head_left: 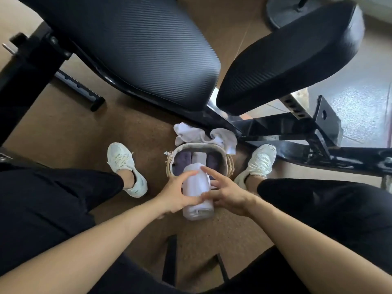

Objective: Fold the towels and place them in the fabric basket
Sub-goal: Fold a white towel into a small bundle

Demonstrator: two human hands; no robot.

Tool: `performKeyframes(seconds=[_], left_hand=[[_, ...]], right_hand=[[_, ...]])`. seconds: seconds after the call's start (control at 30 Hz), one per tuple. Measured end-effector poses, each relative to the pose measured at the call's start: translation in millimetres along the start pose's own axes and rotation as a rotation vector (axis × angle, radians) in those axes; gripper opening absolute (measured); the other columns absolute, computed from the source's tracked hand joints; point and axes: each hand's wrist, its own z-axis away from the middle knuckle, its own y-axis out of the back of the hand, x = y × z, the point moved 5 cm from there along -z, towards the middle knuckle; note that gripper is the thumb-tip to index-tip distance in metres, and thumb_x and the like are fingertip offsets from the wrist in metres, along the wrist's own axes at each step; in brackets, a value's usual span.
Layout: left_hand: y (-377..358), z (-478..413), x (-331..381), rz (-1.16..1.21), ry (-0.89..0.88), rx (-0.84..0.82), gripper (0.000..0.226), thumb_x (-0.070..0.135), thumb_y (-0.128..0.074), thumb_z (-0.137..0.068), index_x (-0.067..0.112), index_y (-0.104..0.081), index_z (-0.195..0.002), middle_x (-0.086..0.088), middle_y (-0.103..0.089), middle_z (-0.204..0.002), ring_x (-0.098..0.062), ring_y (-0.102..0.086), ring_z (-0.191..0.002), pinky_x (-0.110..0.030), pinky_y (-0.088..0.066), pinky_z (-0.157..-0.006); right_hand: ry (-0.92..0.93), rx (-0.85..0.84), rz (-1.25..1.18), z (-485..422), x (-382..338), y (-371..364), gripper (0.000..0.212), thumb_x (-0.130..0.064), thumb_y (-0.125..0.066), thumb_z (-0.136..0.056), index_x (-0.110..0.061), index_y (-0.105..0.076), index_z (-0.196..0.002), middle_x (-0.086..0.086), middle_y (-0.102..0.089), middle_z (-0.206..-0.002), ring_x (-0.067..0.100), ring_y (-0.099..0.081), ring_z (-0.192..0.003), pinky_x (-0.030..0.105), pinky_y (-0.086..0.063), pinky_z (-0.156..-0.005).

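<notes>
Gym or home workout rm: padded weight bench (135, 49) w/ black steel frame (286, 126), rubber floor (63, 128).

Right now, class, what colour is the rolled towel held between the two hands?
White, best seen in the head view: the rolled towel above the fabric basket.

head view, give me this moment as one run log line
step: placing folded towel | left hand + right hand: holding white towel above basket | basket: three towels inside | unfolded white towels behind basket

Brown cork-like floor (63, 128); black padded bench pads (135, 49) on black steel frame (297, 124); pale speckled flooring (360, 102) at right.
</notes>
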Motion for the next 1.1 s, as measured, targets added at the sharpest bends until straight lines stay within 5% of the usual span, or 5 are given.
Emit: performKeyframes(seconds=[0.27, 0.5, 0.77, 0.93, 1.1], left_hand=[[2.7, -85.9, -58.1, 0.026, 0.148, -0.094, 0.083, 0.033, -0.082, -0.084, 0.04, -0.035, -0.152, 0.001, -0.041, -0.155, -0.023, -0.052, -0.131, -0.038, -0.052, -0.103], [61.8, -138.0, -116.8, -0.032, 0.268, 0.374, 0.05, 0.021, -0.075, -0.09, 0.028, -0.058, -0.137, 0.002, -0.06, -0.133, -0.012, -0.064, -0.101, -0.035, -0.058, -0.091], [62.4, -172.2, -142.6, -0.084, 0.264, 0.328, 0.058, 0.019, -0.068, -0.095, 0.034, -0.048, -0.147, 0.001, -0.052, -0.147, -0.022, -0.055, -0.131, -0.046, -0.052, -0.106], [54.7, -177.3, -143.9, -0.156, 0.269, 0.361, 0.057, 0.012, -0.062, -0.098, 0.023, -0.046, -0.151, -0.001, -0.047, -0.151, -0.017, -0.052, -0.131, -0.023, -0.042, -0.098], [50.8, -175.7, -142.8, -0.159, 0.272, 0.372, 0.059, 0.011, -0.06, -0.099, 0.025, -0.042, -0.154, 0.002, -0.044, -0.152, 0.002, -0.041, -0.109, -0.01, -0.034, -0.082]], right_hand=[[-0.082, 0.204, 0.062, -102.8, 34.9, 32.7, 0.086, 0.006, -0.067, -0.087, -0.044, -0.037, -0.15, 0.006, -0.049, -0.144, 0.031, -0.058, -0.123, 0.052, -0.057, -0.098], [0.032, 0.398, 0.345, -192.0, 51.4, 53.9, 0.084, -0.006, -0.068, -0.093, -0.045, -0.026, -0.154, 0.001, -0.036, -0.153, 0.027, -0.049, -0.13, 0.046, -0.052, -0.107], [0.185, 0.435, 0.704, -261.2, 74.3, 55.7, 0.08, -0.025, -0.063, -0.097, -0.035, -0.013, -0.159, 0.003, -0.056, -0.124, 0.013, -0.056, -0.1, 0.027, -0.055, -0.09], [0.318, 0.526, 1.138, -258.0, 76.8, 65.7, 0.079, -0.033, -0.071, -0.091, -0.024, -0.029, -0.157, 0.013, -0.057, -0.116, 0.022, -0.058, -0.091, 0.034, -0.056, -0.08], [0.527, 0.483, 1.676, -249.1, 63.1, 67.5, 0.083, -0.045, -0.074, -0.084, -0.027, -0.035, -0.155, 0.013, -0.045, -0.148, 0.037, -0.05, -0.129, 0.047, -0.046, -0.1]])
